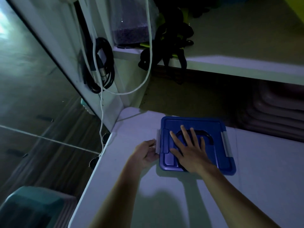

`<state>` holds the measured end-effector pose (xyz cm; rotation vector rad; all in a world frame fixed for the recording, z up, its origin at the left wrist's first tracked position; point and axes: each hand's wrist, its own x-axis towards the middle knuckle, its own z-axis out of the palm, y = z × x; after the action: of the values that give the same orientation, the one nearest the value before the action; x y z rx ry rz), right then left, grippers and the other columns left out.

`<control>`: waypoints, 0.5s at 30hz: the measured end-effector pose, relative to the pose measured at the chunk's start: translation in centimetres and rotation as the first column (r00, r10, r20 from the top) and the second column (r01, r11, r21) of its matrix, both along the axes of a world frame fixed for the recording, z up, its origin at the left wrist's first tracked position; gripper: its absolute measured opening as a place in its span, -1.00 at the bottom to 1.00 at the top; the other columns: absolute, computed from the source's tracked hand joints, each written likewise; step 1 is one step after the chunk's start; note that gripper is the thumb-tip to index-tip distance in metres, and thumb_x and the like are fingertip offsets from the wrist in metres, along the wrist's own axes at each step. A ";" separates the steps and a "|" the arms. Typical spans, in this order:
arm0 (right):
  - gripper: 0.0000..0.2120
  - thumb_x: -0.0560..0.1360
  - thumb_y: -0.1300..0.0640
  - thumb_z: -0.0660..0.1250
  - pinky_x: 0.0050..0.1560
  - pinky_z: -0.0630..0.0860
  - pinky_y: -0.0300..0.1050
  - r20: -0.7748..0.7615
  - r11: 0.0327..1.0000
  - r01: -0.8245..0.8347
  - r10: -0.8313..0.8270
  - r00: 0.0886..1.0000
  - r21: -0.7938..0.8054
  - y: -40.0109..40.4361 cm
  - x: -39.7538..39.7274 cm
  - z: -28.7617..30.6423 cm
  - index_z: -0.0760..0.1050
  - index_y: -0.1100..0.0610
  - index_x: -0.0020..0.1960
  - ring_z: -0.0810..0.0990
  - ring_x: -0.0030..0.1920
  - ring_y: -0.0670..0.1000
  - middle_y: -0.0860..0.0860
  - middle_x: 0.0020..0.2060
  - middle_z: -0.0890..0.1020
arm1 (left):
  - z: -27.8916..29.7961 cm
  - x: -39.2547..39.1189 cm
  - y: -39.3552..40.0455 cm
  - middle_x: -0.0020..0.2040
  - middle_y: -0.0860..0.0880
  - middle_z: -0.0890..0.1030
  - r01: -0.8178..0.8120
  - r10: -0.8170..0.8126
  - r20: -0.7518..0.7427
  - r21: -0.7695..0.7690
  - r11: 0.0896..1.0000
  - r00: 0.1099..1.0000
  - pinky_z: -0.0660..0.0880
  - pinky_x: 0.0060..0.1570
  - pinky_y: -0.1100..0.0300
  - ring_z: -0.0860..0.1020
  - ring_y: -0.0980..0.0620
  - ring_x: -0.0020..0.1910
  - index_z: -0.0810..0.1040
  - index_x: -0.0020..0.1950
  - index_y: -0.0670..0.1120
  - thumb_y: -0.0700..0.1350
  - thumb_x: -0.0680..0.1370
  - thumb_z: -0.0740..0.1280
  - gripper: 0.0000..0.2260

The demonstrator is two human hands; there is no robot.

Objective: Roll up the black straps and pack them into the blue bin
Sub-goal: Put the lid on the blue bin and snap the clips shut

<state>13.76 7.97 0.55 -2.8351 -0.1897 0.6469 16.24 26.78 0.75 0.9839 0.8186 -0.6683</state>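
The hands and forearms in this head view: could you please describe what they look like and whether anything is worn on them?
Both forearms are bare right down to the bottom edge of the picture, with no sleeves visible. The left hand and the right hand wear no gloves, and no watch, ring or bracelet shows in the dim light.

1. A square blue plastic bin point(220, 129) sat on a white table point(263, 170), its lid on and a dark curved handle point(204, 132) lying flat in the lid's recess.
2. The right hand point(191, 151) lay flat on the lid, fingers spread over the handle.
3. The left hand point(145, 153) gripped the pale grey side latch point(158, 143) on the bin's left edge.
4. A tangle of black straps point(171, 45) with yellow-green parts rested on a white shelf point(238, 51) beyond, some ends hanging over its edge.
5. A white cable point(148, 60) and a coiled black cable point(105, 66) hung at the left.
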 end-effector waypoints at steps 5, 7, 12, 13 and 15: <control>-0.45 0.59 -0.32 -0.16 0.47 -0.35 0.32 -0.025 1.000 0.006 -0.006 1.000 0.014 0.1 0.1 0.3 -0.43 -0.41 0.44 -0.56 0.47 0.08 -0.17 0.46 -0.54 | 0.4 0.3 -0.1 0.09 -0.26 0.59 0.032 -0.032 0.065 -0.002 0.999 0.997 0.58 0.11 -0.04 0.62 -0.12 -0.11 0.53 0.14 -0.31 -0.19 0.66 0.20 -0.79; -0.45 0.60 -0.31 -0.15 0.46 -0.35 0.31 -0.036 1.000 0.011 -0.010 0.999 0.022 0.1 0.1 0.4 -0.43 -0.41 0.44 -0.57 0.46 0.07 -0.18 0.46 -0.55 | 0.1 0.2 -0.1 -0.06 -0.23 0.65 0.059 -0.061 0.087 0.026 0.998 0.994 0.64 -0.07 0.01 0.64 -0.09 -0.22 0.57 0.06 -0.31 -0.21 0.66 0.22 -0.80; -0.44 0.59 -0.31 -0.14 0.47 -0.35 0.32 -0.047 0.999 0.016 -0.014 0.999 0.030 0.1 0.1 0.4 -0.44 -0.42 0.43 -0.58 0.46 0.05 -0.20 0.45 -0.56 | -0.9 0.2 0.0 0.02 -0.30 0.57 0.043 -0.056 0.155 0.091 0.995 0.986 0.51 0.03 -0.08 0.48 -0.20 -0.03 0.58 0.13 -0.40 -0.13 0.59 0.35 -0.68; -0.44 0.59 -0.31 -0.14 0.47 -0.34 0.33 -0.046 0.999 0.015 -0.014 0.999 0.029 0.2 0.1 0.4 -0.43 -0.42 0.43 -0.57 0.46 0.05 -0.20 0.45 -0.56 | -0.9 0.1 0.0 0.01 -0.30 0.57 0.053 -0.069 0.163 0.098 0.994 0.984 0.48 0.12 -0.13 0.45 -0.21 -0.01 0.60 0.11 -0.39 -0.13 0.59 0.35 -0.69; -0.44 0.59 -0.31 -0.14 0.46 -0.35 0.32 -0.048 0.999 0.015 -0.013 0.999 0.029 0.2 0.1 0.4 -0.44 -0.43 0.43 -0.57 0.46 0.05 -0.20 0.45 -0.56 | -0.8 0.1 -0.2 -0.07 -0.26 0.62 0.093 -0.121 0.186 0.152 0.984 0.975 0.57 0.08 -0.08 0.54 -0.17 -0.11 0.62 0.09 -0.37 -0.14 0.59 0.36 -0.73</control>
<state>13.85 8.12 1.00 -2.7875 -0.1697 0.7021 16.38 26.62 -0.03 1.2100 0.6502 -0.6007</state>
